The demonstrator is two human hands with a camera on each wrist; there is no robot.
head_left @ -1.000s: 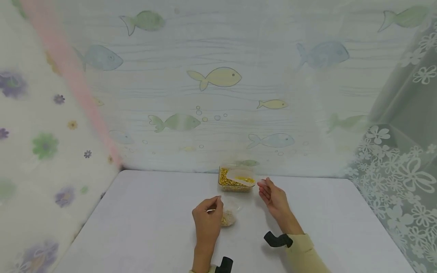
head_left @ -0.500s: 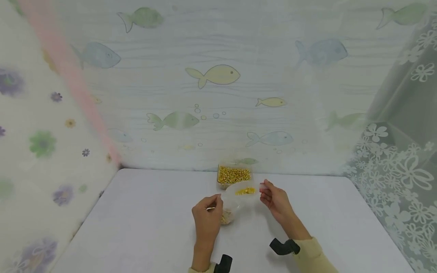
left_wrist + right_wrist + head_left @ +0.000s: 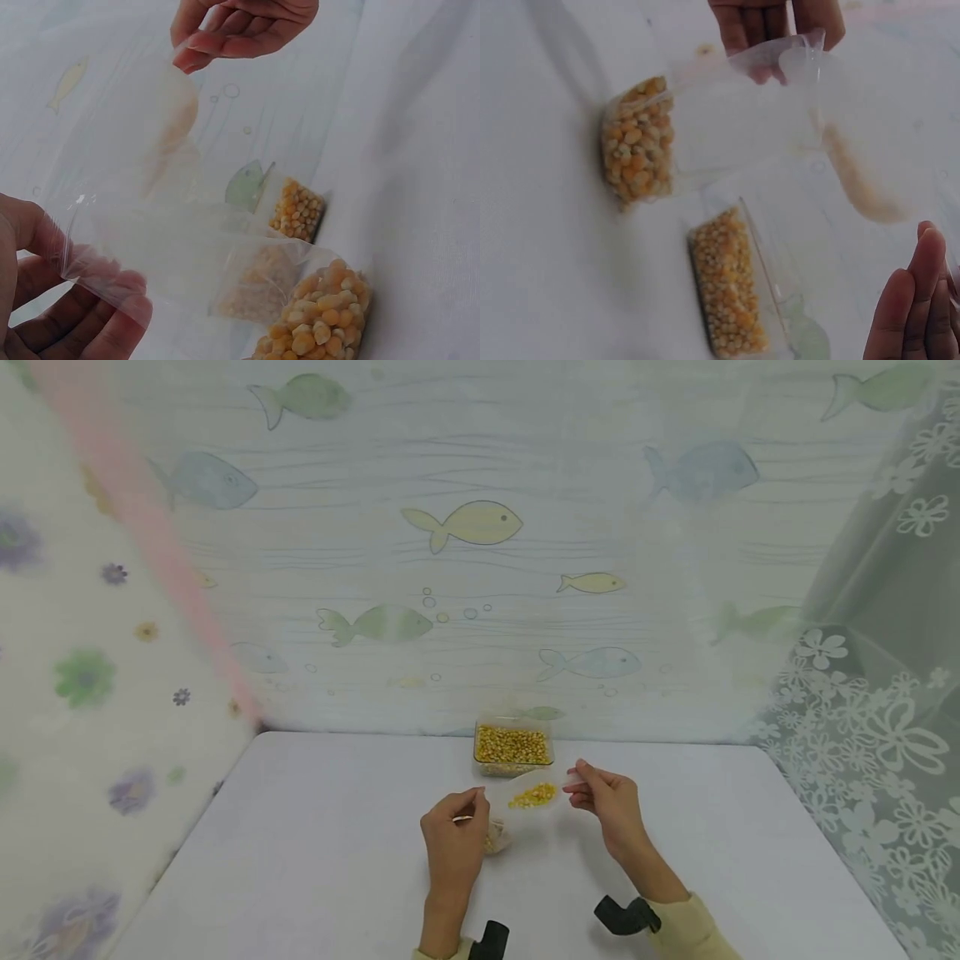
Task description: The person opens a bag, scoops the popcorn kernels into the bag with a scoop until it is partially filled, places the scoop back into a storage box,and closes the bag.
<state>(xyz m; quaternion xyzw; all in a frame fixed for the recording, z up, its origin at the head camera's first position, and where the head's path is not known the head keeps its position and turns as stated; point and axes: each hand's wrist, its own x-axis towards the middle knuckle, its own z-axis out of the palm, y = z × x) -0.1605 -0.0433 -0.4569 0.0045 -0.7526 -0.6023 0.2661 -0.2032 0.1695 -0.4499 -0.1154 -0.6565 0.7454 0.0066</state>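
Note:
My right hand [image 3: 609,802] pinches the handle end of a translucent white scoop [image 3: 877,127] that carries some yellow corn kernels [image 3: 536,795]. The scoop is held level above the table, its front end right at the mouth of a clear plastic bag [image 3: 735,127]. Thumb and fingers of my left hand [image 3: 456,831] pinch the bag's top edge and keep it upright. Corn kernels [image 3: 322,315] fill the bottom of the bag, which is partly hidden behind the left hand in the head view. Just behind stands a clear rectangular container [image 3: 513,769] full of corn kernels.
Everything stands on a white-covered table [image 3: 322,843]. A fish-patterned curtain [image 3: 480,593] hangs along its back edge, close behind the container. Flowered cloth [image 3: 82,760] is on the left and lace [image 3: 877,777] on the right. Black camera mounts [image 3: 628,916] sit at both wrists.
The scoop with kernels has moved from over the container toward me, to the bag's mouth. My right hand has come slightly nearer with it; the left hand has stayed at the bag.

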